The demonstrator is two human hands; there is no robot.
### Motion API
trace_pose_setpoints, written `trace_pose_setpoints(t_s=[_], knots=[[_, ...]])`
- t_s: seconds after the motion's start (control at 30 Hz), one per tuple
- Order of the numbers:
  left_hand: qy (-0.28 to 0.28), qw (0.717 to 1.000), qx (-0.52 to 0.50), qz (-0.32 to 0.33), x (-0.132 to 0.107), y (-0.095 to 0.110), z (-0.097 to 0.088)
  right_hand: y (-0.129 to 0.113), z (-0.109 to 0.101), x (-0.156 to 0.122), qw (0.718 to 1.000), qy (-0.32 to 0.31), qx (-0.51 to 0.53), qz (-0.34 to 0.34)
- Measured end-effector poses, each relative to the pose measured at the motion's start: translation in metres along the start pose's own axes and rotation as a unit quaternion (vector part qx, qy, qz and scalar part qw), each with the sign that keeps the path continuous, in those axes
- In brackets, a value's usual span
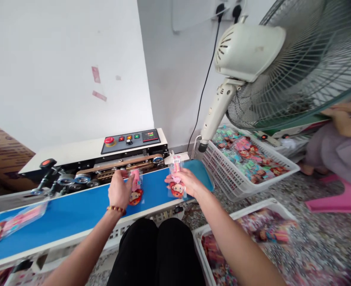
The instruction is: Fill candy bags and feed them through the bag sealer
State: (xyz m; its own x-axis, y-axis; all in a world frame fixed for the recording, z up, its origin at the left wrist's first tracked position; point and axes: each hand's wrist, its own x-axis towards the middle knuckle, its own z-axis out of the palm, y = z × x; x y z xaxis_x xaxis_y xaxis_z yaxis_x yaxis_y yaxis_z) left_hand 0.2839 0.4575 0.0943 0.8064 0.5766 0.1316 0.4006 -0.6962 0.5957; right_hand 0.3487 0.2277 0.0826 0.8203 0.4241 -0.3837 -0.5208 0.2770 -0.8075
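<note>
My left hand (119,191), with a beaded bracelet at the wrist, is over the blue belt (89,206) of a sealing machine (130,149). Its curled fingers and thumb are at the left edge of a clear packet (136,196) that shows a red-haired doll face and a pink part. My right hand (186,180) holds a similar packet (177,188), its fingers behind and thumb in front, above the belt's right end. The packet's barcoded top points toward the machine. Another packet (14,222) lies on the belt at the far left.
A blue tray (203,174) adjoins the belt's right end. White baskets (232,190) of packets stand on the right, with a white bin (197,238) nearer me. A large fan (249,51) leans overhead. Another person's arm (346,119) and a pink stool (342,198) are farther right.
</note>
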Motion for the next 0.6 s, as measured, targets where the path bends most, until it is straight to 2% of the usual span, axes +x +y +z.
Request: trace_pose_setpoints(t_s=[0.03,0.07,0.1,0.17,0.2,0.27,0.37,0.47,0.6], knots=[[-0.010,0.999,-0.022,0.022,-0.008,0.007,0.003,0.000,0.000,0.000,1.000,-0.011,-0.004,0.007],[-0.059,0.996,-0.054,0.035,-0.014,0.018,0.009,0.001,0.001,-0.001,1.000,-0.020,-0.009,0.012],[-0.134,0.986,-0.096,0.034,-0.019,0.030,0.016,0.001,0.001,-0.001,0.999,-0.027,-0.014,0.014],[-0.256,0.948,-0.189,0.000,-0.023,0.057,0.034,0.002,0.003,-0.001,0.999,-0.041,-0.022,0.009],[-0.287,0.930,-0.227,-0.023,-0.022,0.069,0.043,0.003,0.004,-0.001,0.999,-0.045,-0.027,0.003],[-0.299,0.912,-0.272,-0.072,-0.016,0.087,0.057,0.002,0.003,-0.001,0.998,-0.037,-0.051,-0.010],[-0.282,0.910,-0.274,-0.133,-0.003,0.096,0.071,-0.001,-0.003,-0.003,0.989,0.039,-0.145,-0.013],[-0.271,0.916,-0.254,-0.150,0.008,0.091,0.079,-0.007,-0.014,-0.010,0.968,0.101,-0.231,0.000],[-0.254,0.927,-0.234,-0.146,0.015,0.076,0.083,-0.011,-0.029,-0.024,0.958,0.096,-0.269,-0.004]])
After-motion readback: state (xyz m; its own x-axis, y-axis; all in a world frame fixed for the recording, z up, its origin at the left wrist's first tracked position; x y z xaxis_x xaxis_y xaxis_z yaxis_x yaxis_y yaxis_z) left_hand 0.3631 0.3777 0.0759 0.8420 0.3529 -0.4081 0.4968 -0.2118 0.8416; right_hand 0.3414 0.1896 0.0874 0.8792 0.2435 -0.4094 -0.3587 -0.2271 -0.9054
